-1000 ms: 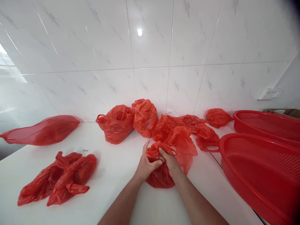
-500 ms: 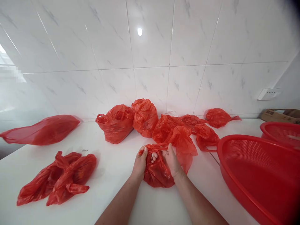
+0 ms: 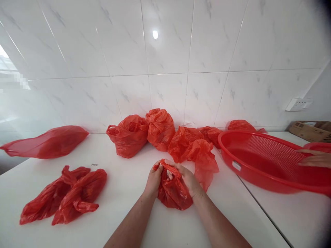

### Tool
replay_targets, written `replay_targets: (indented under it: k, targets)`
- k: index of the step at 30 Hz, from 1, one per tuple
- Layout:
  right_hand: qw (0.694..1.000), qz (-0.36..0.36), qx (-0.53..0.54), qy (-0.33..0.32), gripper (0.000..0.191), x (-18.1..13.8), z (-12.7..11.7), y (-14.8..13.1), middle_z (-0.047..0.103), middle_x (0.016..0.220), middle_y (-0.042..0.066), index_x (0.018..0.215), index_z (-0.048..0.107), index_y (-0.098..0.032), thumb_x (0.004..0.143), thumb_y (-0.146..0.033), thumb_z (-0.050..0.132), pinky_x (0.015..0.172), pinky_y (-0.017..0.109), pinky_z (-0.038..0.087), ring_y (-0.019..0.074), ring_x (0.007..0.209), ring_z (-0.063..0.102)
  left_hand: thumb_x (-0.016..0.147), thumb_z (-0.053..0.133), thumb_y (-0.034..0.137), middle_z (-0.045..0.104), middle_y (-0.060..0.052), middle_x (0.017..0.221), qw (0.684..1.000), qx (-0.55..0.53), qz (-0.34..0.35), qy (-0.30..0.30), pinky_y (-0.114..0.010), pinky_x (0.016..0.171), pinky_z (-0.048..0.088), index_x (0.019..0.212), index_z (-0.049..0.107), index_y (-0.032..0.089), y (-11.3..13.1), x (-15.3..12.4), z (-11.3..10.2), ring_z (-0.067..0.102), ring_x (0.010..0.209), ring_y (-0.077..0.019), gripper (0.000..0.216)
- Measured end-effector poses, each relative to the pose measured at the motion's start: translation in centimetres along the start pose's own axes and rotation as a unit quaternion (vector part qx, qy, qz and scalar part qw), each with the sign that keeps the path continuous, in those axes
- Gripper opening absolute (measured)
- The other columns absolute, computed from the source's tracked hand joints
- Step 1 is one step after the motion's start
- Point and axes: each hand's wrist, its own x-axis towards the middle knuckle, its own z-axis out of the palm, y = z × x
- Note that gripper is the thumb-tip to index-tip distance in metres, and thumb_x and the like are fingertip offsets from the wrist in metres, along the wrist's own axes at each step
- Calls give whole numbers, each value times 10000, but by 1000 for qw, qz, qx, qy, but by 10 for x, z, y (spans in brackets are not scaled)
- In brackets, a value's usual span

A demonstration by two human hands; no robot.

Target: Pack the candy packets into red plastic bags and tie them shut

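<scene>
Red plastic bag: front centre of the counter, mouth upward, between my two grips. Left to right: a long red bag lies at the far left near the wall. In front of it, a crumpled red bundle, twisted, with loose ends. Against the wall, a bulging bag with a loop handle touches an upright, rounded bag. My left grip is closed on the left edge of the bag's mouth. Something pale shows in the opening; cannot tell what. My right grip is closed over the gathered rim on the other side. Behind it, a rumpled bag trails a thin, sheer end over the counter. Further right: a red mesh basket with a white label; a co-worker's hand over its right part, contact unclear. Far right, behind: a cardboard box.
</scene>
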Motion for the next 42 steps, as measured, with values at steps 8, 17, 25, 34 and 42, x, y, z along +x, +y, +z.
replay_targets:
  k: [8,17,25,34,42]
  targets:
    - [986,-64,-136,68,520,4,-2,6,647,929,8,1178,550,-262,681,-226,699,734,285,460,137,754,590,791,588,358,614,-32,942,982,135,106,77,-289,763,472,1001,523,202,6,-3,3,600,805,-145,269]
    - [911,-139,-333,198,185,10,-4,15,599,657,-8,864,676,-183,750,-269,559,554,255,382,135,593,484,771,600,269,551,12,844,950,249,168,91,-247,665,457,835,367,224,2,-11,12,550,726,-118,245]
    - [948,-124,-230,183,289,9,-4,8,672,861,24,985,689,-212,717,-237,585,686,299,453,173,739,569,753,617,288,621,-20,909,934,293,179,102,-264,698,459,746,454,204,3,-8,9,571,759,-143,183]
    - [976,-123,-46,173,368,4,-9,-4,653,1098,58,1032,686,-218,746,-447,651,958,367,395,220,1041,566,832,526,331,616,-30,914,886,385,226,125,-287,781,424,738,561,207,11,-4,-3,564,858,-171,160]
    - [978,-94,81,166,313,7,-15,-2,696,928,53,932,700,-202,639,-294,763,868,353,454,196,880,622,781,598,362,491,25,666,845,423,264,196,-257,646,375,611,413,204,15,6,-23,450,643,-133,296]
